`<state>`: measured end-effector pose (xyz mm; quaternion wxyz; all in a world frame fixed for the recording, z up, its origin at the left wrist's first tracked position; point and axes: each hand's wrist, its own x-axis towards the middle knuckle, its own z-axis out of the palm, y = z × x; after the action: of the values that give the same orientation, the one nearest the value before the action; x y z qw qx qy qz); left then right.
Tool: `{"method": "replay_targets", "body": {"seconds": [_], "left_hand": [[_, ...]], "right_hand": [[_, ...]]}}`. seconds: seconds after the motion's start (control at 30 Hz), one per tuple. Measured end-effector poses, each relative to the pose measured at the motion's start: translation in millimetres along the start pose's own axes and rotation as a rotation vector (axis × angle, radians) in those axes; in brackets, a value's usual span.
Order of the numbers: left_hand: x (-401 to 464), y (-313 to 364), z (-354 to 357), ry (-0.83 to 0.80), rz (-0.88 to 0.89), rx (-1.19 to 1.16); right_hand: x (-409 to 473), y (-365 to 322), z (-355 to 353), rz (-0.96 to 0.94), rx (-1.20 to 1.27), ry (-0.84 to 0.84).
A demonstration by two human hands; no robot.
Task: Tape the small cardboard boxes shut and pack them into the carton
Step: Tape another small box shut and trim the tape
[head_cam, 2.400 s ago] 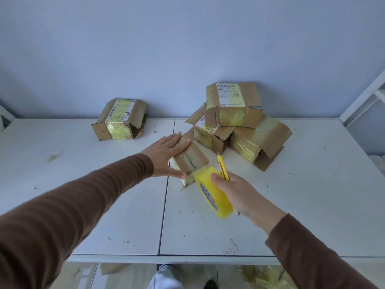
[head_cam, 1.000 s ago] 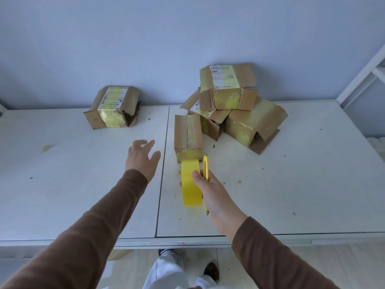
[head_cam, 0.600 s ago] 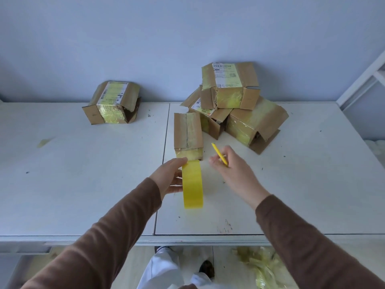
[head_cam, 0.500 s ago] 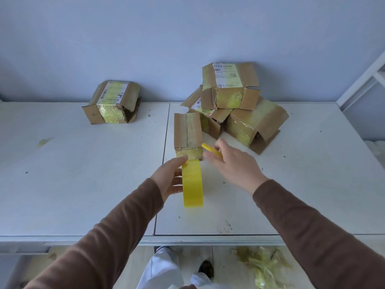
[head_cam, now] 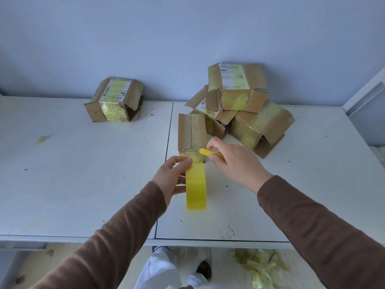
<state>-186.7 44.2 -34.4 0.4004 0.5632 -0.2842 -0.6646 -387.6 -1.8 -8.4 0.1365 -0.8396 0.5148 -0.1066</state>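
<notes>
A small cardboard box point(head_cam: 191, 132) stands in the middle of the white table point(head_cam: 83, 174), with tape running along its top seam. My left hand point(head_cam: 171, 178) grips a yellow tape roll point(head_cam: 195, 188) on edge just in front of the box, a strip leading up to the box's near face. My right hand point(head_cam: 233, 161) pinches a yellow utility knife point(head_cam: 209, 152), its tip at the box's near top edge beside the tape.
Three taped boxes point(head_cam: 239, 105) are piled behind and to the right of the small box. Another taped box point(head_cam: 114, 101) sits at the back left by the wall. Crumpled yellow tape scraps point(head_cam: 260, 265) lie on the floor below the table edge.
My left hand took the roll from my right hand. My right hand then carried the knife forward to the box's near edge, where it stays.
</notes>
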Motion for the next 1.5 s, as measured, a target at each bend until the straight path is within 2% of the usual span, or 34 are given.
{"method": "replay_targets", "body": {"seconds": [0.13,0.33,0.53,0.57,0.67,0.77,0.97,1.03,1.2,1.27,1.37,1.5], "left_hand": [[2,0,0,0.001,0.003,-0.014],[4,0,1,0.018,0.004,-0.011],[7,2,2,0.042,0.002,0.006],[7,2,2,0.039,-0.001,0.003],[8,4,3,0.034,-0.012,-0.016],[9,7,5,0.036,-0.017,0.038],[4,21,-14,-0.029,-0.015,0.532],[-5,23,-20,-0.08,0.019,0.582],[-31,24,-34,-0.169,0.227,0.508],[-36,22,-37,-0.184,0.286,0.511],[-37,19,-38,-0.201,0.352,0.505],[-39,18,-39,-0.191,0.403,0.528]], "right_hand": [[4,5,-2,-0.031,0.0,-0.045],[15,2,4,-0.094,-0.163,-0.06],[17,19,-18,0.025,-0.423,-0.102],[16,20,-25,0.035,-0.383,-0.072],[21,3,-36,-0.011,-0.052,-0.04],[25,-10,-15,-0.071,-0.048,-0.152],[29,-6,4,-0.028,0.004,-0.17],[30,-6,1,-0.021,0.097,-0.167],[7,-13,5,0.043,0.644,0.118],[-2,-22,13,0.118,0.788,0.074],[-9,-35,21,0.05,0.741,-0.104],[-5,-48,29,-0.004,0.64,-0.093]]}}
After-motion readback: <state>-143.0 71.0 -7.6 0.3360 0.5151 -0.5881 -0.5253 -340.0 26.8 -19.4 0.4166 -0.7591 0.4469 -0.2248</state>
